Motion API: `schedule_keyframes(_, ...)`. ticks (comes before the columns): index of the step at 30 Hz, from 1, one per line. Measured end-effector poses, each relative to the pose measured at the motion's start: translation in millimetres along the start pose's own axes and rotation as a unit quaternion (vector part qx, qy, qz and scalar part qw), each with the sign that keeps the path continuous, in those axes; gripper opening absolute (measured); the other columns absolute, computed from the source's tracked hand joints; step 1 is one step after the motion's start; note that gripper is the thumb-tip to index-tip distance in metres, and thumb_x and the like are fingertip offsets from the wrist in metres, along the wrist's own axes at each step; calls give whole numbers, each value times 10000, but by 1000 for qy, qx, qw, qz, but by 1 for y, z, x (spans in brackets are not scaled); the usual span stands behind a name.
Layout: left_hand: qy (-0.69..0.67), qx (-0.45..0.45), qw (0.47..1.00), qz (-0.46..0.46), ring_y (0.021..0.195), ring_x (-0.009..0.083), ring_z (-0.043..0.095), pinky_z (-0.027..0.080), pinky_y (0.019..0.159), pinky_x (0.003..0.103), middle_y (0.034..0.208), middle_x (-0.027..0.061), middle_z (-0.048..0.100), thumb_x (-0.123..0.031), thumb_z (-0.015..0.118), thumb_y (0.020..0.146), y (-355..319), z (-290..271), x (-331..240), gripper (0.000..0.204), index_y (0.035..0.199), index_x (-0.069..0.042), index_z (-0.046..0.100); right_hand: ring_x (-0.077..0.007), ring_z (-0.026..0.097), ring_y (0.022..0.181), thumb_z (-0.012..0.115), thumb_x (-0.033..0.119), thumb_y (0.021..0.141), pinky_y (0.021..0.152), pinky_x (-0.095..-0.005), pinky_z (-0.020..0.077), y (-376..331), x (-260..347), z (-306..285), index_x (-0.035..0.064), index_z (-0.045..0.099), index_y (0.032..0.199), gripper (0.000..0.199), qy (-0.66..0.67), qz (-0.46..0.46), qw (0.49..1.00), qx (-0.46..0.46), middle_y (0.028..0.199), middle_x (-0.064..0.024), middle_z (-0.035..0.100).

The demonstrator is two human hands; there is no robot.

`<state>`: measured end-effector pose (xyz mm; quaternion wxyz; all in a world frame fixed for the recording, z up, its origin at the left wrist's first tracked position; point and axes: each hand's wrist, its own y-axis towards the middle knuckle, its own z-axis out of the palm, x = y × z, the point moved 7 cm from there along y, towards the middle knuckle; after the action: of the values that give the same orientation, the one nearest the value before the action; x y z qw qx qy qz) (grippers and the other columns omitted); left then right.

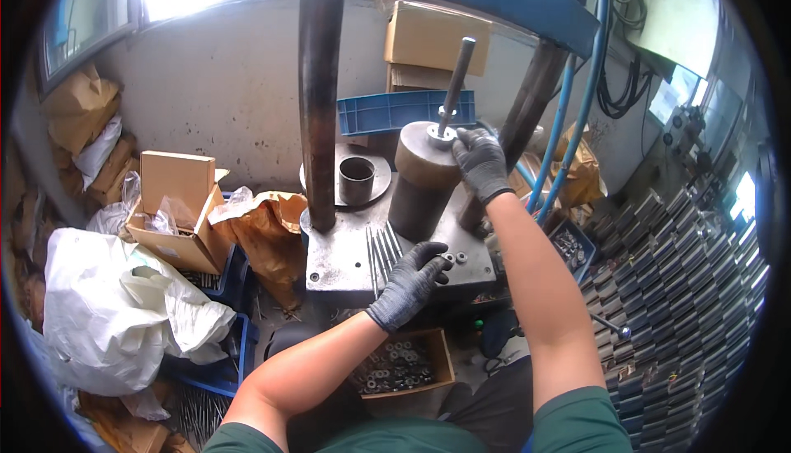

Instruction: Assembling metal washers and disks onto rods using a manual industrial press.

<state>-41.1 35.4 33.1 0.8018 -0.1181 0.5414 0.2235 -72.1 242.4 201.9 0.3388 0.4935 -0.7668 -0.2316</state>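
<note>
— Fingers (468,141) of the right hand (480,164) are curling onto the top of the steel cylinder (422,179), beside the slanted rod (456,84) standing out of it.
— And the left hand (409,282)?
— Its fingers are lying loosely together on the counter (338,259), nearer the small nuts (455,258) just to their right; the loose pins (383,248) are running lengthwise away, just beside them.
</note>
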Motion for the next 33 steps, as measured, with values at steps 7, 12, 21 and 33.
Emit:
schedule_keyframes(7,3,-56,976,209,895,151,700,575,756,294,1152,64,686,-154,625,1031,62,-14,-121,297,1309,-50,607,-349,691,1058,698,240,912,970,-421,533,-2,10,1,52,763,1165,322,-8,5,1000,-16,1120,-169,726)
schedule_keyframes(12,194,-164,950,181,864,160,672,583,738,314,1106,103,670,-208,649,1015,152,-8,-194,397,1352,-22,551,-339,651,1125,655,298,943,1014,-434,523,-3,14,0,137,774,1185,314,-26,37,999,9,1179,-108,721)
schedule_keyframes(21,482,-260,826,136,1020,379,717,535,936,460,1053,204,752,-409,657,985,186,2,-197,436,1223,-43,647,-335,639,1143,628,308,964,1022,-450,515,-5,18,-3,169,755,1192,296,-59,54,996,43,1235,-88,698)
schedule_keyframes(33,49,-186,880,435,599,91,558,505,540,269,766,12,611,-276,604,1079,162,-5,-195,226,1121,-61,545,-350,644,1104,633,373,969,998,-451,524,-1,13,2,144,764,1163,327,-40,34,998,32,1170,-107,709)
